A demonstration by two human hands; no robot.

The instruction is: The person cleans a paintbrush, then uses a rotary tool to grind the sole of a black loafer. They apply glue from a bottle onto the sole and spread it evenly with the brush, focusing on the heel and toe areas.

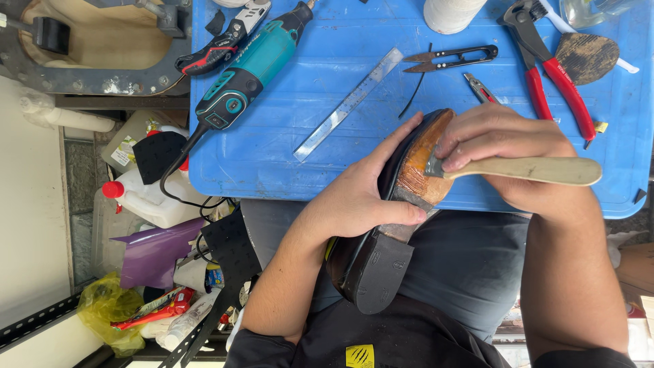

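A black shoe (pixel 373 262) lies sole up over my lap, its toe against the edge of the blue table (pixel 320 102). My left hand (pixel 364 191) wraps around the shoe's middle, thumb across the sole. The front of the sole (pixel 422 167) is bare brown leather, roughened. My right hand (pixel 501 146) grips a tool with a pale wooden handle (pixel 538 170), and its short metal blade rests on that brown leather. The black rubber heel points toward my body.
On the blue table lie a teal rotary tool (pixel 248 68) with a black cord, a steel ruler (pixel 349 103), thread snips (pixel 449 58), red-handled pliers (pixel 552 68), a dark sole piece (pixel 586 56) and a white spool (pixel 451 13). Bottles, bags and black rubber sheets crowd the floor at left.
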